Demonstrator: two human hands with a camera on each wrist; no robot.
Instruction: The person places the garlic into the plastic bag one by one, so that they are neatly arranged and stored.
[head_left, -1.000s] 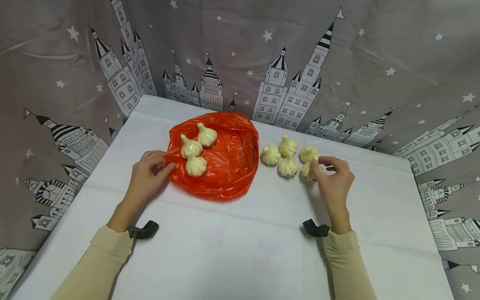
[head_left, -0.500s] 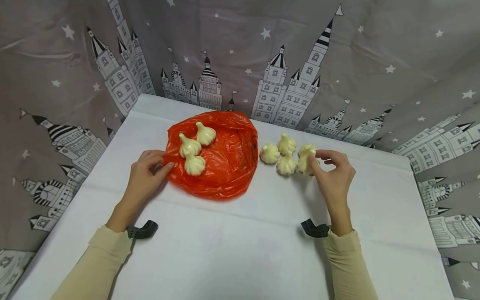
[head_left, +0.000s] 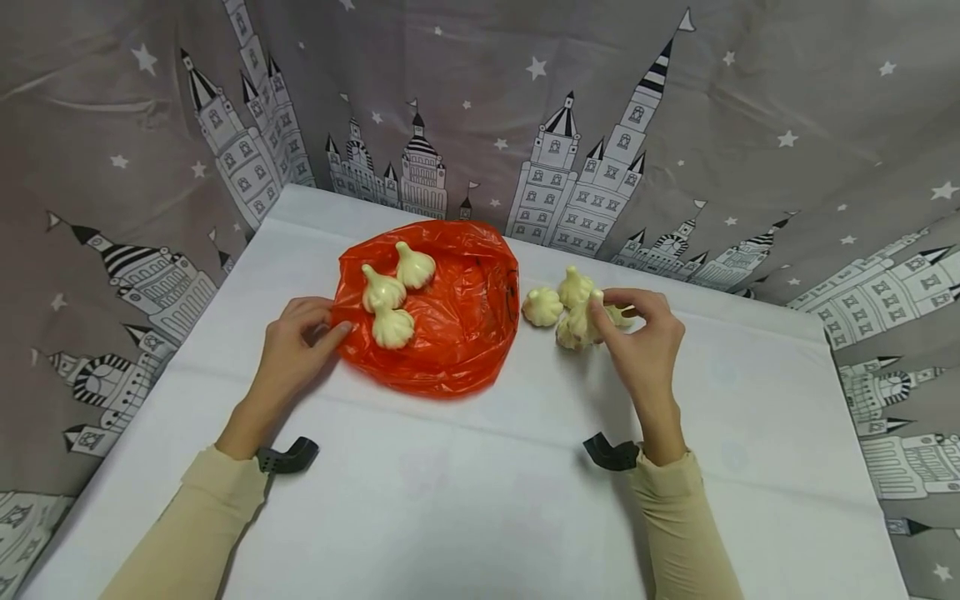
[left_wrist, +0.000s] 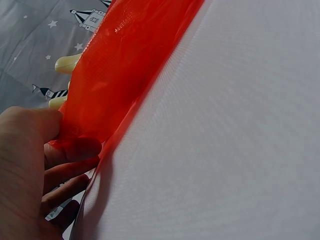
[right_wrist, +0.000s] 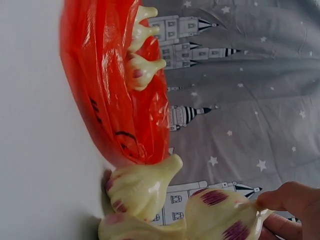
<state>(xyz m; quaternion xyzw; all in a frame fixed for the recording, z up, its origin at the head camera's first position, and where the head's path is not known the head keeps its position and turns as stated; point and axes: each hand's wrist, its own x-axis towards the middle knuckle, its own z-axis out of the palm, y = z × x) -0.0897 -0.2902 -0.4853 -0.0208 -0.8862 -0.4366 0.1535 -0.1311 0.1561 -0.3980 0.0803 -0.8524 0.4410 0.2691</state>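
My left hand [head_left: 296, 343] pinches the left edge of a red plastic bag [head_left: 461, 333] lying spread on the white table. Thumb and index finger have the thin film between them in the left wrist view. On the bag's left part sit three pale garlic bulbs [head_left: 392, 330]. With thumb and fingertips, my right hand [head_left: 647, 343] holds another garlic bulb [right_wrist: 220, 214] by its stem, over the loose group to the bag's right. Purple patches mark its skin. Of that group, one garlic bulb [head_left: 542, 307] stands nearest the bag; others are partly hidden by the held bulb and hand.
A grey curtain [head_left: 480, 75] printed with castles and stars hangs behind and beside the white table [head_left: 465, 492]. Each wrist wears a black mount, the left wrist mount [head_left: 288, 457] and the right wrist mount [head_left: 611, 452].
My right hand has lifted a garlic bulb from the right end of the group and carried it left over the others. The left hand stays on the bag's edge.
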